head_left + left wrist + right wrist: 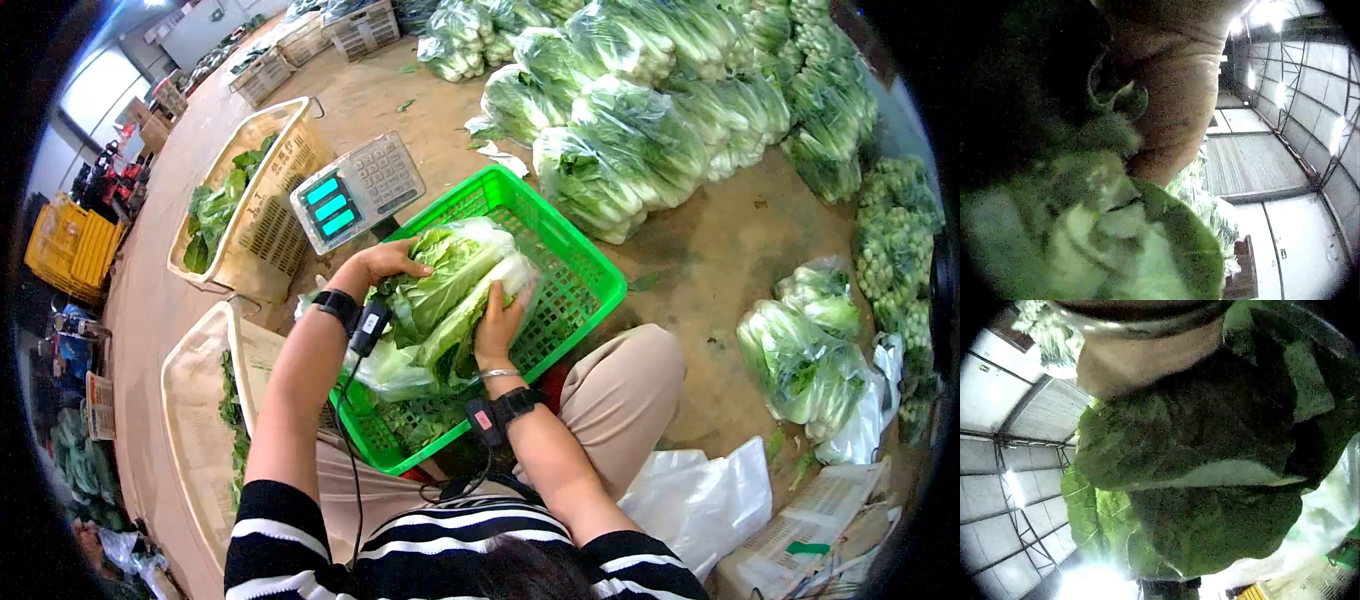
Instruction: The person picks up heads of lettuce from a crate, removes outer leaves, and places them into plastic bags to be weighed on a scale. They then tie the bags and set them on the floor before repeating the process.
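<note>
A bunch of leafy greens, pale at the stems and broad in the leaf, is held between both hands over a green plastic basket. My left hand grips it from the upper left, thumb lying across the leaves. On the right side, my right hand holds the bunch with the thumb pointing up along it. Clear plastic film shows beneath the leaves. Dark green leaves fill much of the right wrist view, and leaves hide the left fingertips in the left wrist view.
A scale display stands just beyond the basket. To the left are a cream crate with greens and a second cream crate. Bagged greens are heaped at the back right; white plastic bags lie right of the knee.
</note>
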{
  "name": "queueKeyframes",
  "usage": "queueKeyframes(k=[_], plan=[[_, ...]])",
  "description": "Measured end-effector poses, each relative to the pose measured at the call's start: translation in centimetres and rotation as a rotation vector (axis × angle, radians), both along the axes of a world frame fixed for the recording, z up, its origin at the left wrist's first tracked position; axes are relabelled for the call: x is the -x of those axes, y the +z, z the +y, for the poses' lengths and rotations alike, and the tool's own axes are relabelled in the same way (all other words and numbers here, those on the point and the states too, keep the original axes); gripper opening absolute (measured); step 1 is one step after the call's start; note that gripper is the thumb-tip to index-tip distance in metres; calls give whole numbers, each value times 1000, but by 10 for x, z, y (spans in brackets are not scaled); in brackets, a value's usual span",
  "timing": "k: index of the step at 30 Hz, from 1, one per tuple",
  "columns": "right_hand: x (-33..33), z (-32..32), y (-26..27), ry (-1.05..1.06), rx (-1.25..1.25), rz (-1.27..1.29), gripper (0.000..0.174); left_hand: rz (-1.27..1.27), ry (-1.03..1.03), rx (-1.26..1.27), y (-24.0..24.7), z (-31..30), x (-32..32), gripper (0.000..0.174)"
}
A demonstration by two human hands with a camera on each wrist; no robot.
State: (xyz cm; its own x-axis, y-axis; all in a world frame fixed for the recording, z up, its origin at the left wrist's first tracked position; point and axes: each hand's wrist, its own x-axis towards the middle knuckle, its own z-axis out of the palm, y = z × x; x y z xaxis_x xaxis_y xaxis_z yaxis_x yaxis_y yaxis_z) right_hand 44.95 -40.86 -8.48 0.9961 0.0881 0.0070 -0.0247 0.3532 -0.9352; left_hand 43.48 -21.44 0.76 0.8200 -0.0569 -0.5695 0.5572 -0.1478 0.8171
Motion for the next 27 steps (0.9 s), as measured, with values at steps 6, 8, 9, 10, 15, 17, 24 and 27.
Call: queueKeyframes(k=[6,8,9,10,15,17,24,27], plan=[[-19,18,-30,-169,349,-88,65,-209,-99,-274,-62,23,-42,75],[-24,14,-34,102,807,33,71,-343,-276,-867,-89,22,-36,79],[-28,18,-47,158,919,99,72,-251,-278,-1035,-87,13,-29,79],[-30,22,-60,165,922,98,72,-247,-273,-1033,-84,6,-25,79],[-35,26,-58,203,1083,-1,73,-117,-263,-1240,-60,-55,-12,100],[-48,15,-54,429,1002,28,72,-48,-275,-1327,-64,-72,2,107],[-95,1,21,-89,1230,-921,47,-247,-69,-1296,-98,-63,23,121],[-140,34,-7,606,1130,-403,32,-259,-61,-1319,-93,-67,23,120]])
